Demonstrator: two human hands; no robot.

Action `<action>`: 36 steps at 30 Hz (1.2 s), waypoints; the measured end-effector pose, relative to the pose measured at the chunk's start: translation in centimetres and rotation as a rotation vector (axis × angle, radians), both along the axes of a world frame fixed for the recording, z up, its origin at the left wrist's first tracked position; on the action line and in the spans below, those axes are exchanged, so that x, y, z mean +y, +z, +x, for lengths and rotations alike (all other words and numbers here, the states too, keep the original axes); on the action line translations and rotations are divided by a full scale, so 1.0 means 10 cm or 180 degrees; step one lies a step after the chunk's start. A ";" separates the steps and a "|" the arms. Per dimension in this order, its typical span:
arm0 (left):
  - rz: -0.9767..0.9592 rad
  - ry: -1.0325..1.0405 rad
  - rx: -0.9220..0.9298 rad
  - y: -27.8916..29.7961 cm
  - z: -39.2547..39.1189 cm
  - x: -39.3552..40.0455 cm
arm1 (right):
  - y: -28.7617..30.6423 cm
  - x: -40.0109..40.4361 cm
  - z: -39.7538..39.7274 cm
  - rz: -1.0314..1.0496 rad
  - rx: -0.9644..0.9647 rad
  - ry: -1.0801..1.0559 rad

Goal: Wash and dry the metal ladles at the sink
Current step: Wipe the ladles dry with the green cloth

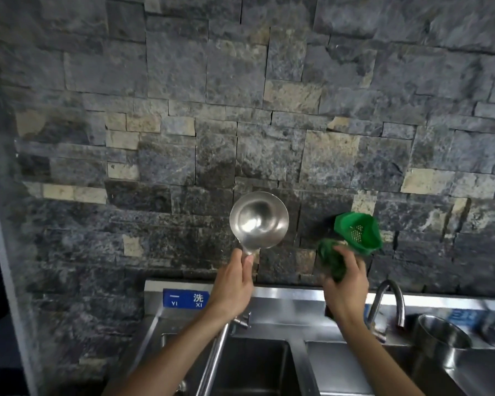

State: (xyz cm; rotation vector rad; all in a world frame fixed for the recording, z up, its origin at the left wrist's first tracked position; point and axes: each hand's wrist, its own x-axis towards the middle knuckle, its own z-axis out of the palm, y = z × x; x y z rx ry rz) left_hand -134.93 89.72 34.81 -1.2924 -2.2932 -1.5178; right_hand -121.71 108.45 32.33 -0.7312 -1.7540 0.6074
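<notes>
Ladle (258, 221): a shiny metal one, held up high in front of the stone wall, bowl at the top with the hollow side turned toward the camera. It's well above the sink, not in the water.

Left hand (232, 284): wrapped around the ladle's handle just under the bowl, thumb laid up along the handle. Most of the handle is hidden by the hand and arm.

Right hand (345, 284): raised beside the ladle, clear of it, fingers curled round a green scrubbing pad (330, 260). The pad is a bit blurred, so the exact grip can't be made out.

Green basket (357, 232): a small green plastic holder with holes in the bottom, seen against the wall right above the right hand, tilted. How it's attached can't be told.

Sink (292, 307): stainless steel, at the bottom of the view, with two basins seen below the arms.

Faucets: a straight one (215, 355) reaches down over the left basin, a curved one (389, 304) stands to the right.

Blue sign (186, 299): stuck on the sink's back rim, white characters plus "YI XI".

Metal pot (440, 332): round, parked at the far right.

Stone wall (240, 110): dark grey blocks with a few tan ones, filling most of the view.
</notes>
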 end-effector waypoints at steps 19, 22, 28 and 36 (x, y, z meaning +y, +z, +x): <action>-0.0184 -0.0281 -0.1905 -1.21 0.70 1.59 | -1.41 -0.59 1.06 -0.2901 -0.1065 0.1798; -0.0126 -0.0311 -0.2147 -1.35 0.83 1.92 | -1.47 -0.23 1.14 -0.2673 -0.1420 0.1798; -0.0330 -0.0511 -0.2681 -1.72 1.06 2.66 | -1.76 0.69 1.38 -0.2648 -0.1794 0.1928; -0.1669 -0.0732 -0.2598 -2.81 1.53 3.21 | -2.52 1.63 1.81 -0.3018 -0.2510 0.1552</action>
